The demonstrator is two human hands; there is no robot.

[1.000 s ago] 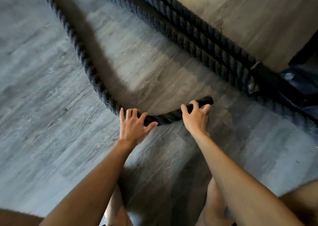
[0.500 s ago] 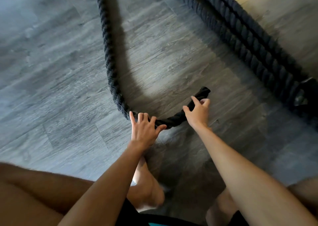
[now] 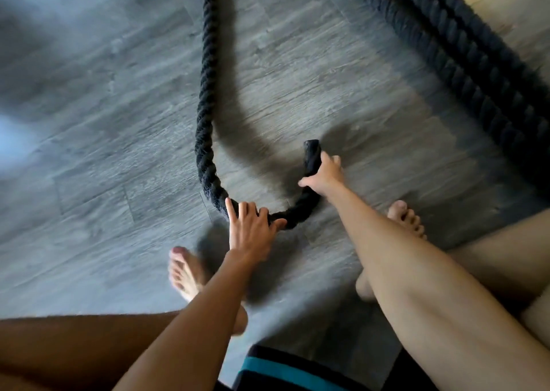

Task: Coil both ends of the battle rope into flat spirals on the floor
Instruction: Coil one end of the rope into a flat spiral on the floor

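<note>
A thick black battle rope (image 3: 205, 92) runs down from the top middle of the grey plank floor and bends into a tight U in front of me. My left hand (image 3: 250, 229) lies over the bottom of the bend, fingers draped across it and thumb along the rope. My right hand (image 3: 324, 176) grips the rope just below its smooth capped end (image 3: 311, 152), which points away from me. The U holds only a single curve, with bare floor inside it.
Two more lengths of the same rope (image 3: 446, 48) lie side by side across the upper right, running diagonally. My bare left foot (image 3: 184, 271) and right foot (image 3: 404, 218) stand close to the bend. Lighter wood floor shows at the top right corner.
My right hand has swung the capped end from pointing right to pointing away from me, tightening the curve into a U. My left hand stays on the bend. My feet have come into view.
</note>
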